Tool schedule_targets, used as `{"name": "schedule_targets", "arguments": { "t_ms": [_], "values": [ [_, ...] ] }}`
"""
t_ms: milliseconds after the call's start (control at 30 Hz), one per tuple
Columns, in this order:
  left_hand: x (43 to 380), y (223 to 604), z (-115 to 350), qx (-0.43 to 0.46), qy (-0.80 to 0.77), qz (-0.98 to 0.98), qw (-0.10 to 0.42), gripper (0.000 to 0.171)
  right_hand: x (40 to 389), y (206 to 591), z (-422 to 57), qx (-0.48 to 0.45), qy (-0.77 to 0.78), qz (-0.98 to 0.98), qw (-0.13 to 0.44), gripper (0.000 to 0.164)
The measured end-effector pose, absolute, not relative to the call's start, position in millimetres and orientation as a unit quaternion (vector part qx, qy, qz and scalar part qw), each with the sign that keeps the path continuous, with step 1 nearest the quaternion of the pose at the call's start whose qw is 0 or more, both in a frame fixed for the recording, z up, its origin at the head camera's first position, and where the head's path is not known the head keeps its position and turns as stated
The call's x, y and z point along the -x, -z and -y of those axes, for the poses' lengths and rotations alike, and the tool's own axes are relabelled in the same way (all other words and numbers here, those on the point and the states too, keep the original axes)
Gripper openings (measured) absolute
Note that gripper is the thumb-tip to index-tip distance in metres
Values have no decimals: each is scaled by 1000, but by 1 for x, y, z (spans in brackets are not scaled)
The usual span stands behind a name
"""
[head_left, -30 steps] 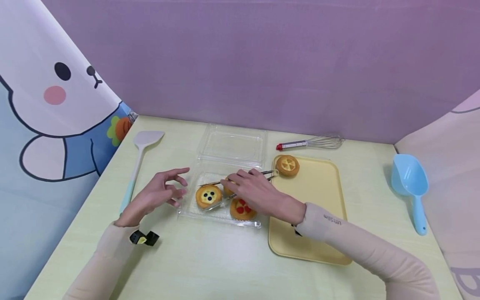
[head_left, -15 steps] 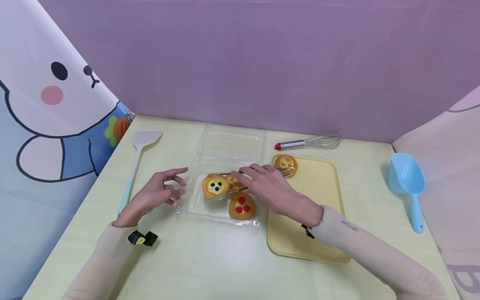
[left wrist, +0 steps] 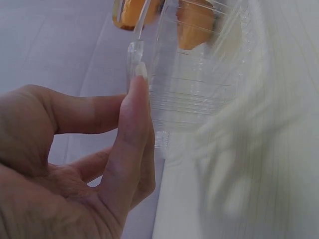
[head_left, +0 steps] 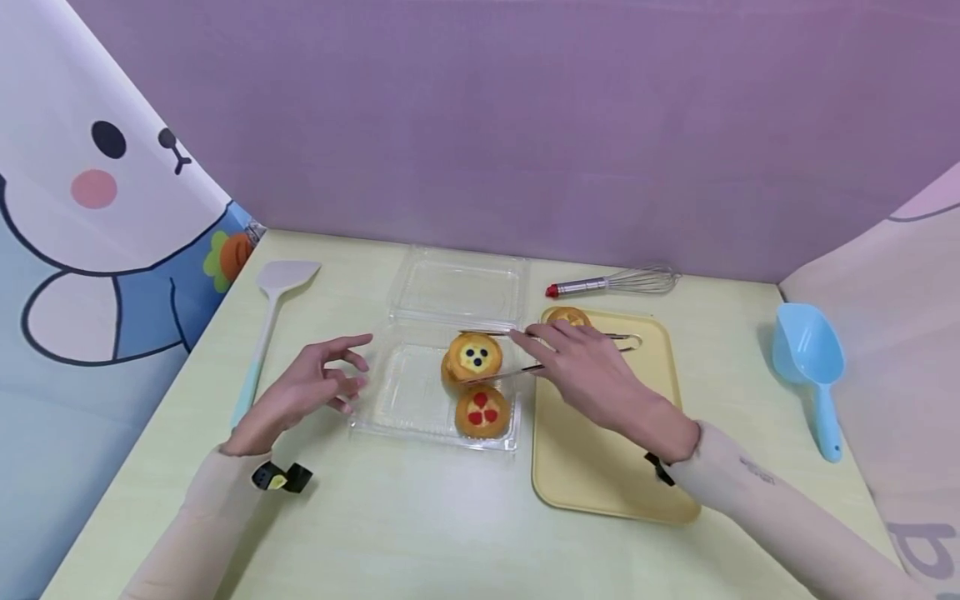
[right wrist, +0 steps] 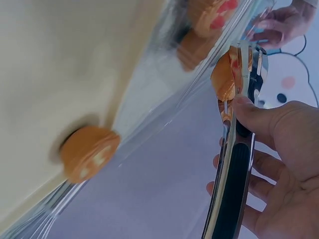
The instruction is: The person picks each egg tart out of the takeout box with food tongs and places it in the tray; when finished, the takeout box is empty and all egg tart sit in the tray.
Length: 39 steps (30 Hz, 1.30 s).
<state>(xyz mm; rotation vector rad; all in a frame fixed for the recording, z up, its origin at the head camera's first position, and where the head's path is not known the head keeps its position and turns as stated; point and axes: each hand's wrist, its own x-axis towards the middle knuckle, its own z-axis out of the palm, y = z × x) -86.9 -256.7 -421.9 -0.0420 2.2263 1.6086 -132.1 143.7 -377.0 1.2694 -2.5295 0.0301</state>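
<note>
My right hand (head_left: 592,367) holds metal tongs (right wrist: 234,194) with dark grips. Between the tongs' arms is a round tart (head_left: 477,354) topped with dark berries, above the clear hinged container (head_left: 401,392). Partly hidden under it, a second tart (head_left: 447,373) sits in the container. In the right front corner lies a tart with red fruit pieces (head_left: 482,411). My left hand (head_left: 311,383) is by the container's left side, fingers loosely bent and holding nothing; whether it touches the plastic I cannot tell.
A yellow tray (head_left: 600,467) lies to the right, with one tart (head_left: 567,316) at its far left corner, partly behind my right hand. A whisk (head_left: 615,283) lies behind it. A blue scoop (head_left: 810,350) is far right, a spatula (head_left: 273,308) on the left.
My right hand has moved right, carrying the berry tart in the tongs from the container's left side toward its right. My left hand has barely moved.
</note>
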Motion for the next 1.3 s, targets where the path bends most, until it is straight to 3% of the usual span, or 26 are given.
{"name": "schedule_targets", "arguments": {
  "t_ms": [567, 1300],
  "values": [
    [86, 422, 262, 15, -579, -790, 200, 75, 136, 374, -238, -347, -31, 917, 194, 55],
    [88, 423, 260, 12, -585, -785, 202, 76, 147, 398, -326, -272, -28, 952, 137, 54]
  ]
}}
